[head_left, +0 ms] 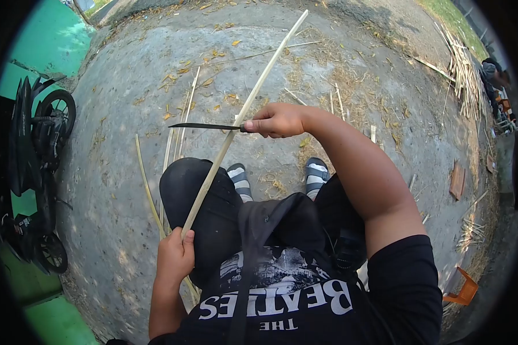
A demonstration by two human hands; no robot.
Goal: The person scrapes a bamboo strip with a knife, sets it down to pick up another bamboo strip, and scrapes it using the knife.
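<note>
A long pale bamboo strip (260,86) slants from my lap up and away over the concrete. My left hand (176,255) is closed around its near end, beside my left knee. In my right hand (277,121) is the handle of a knife, gripped with the fingers wrapped round. The knife's dark, narrow blade (204,126) points left and crosses the strip near its middle, seemingly against it. Most of the handle is hidden in my fist. Under and beside my left leg lie more bamboo strips (145,178).
Loose strips, shavings and dry leaves lie on the concrete ground (115,172). A pile of bamboo strips (465,72) is at the far right. A motorcycle (37,132) stands at the left by a green wall. An orange plastic object (461,287) and a brown block (457,180) are at right.
</note>
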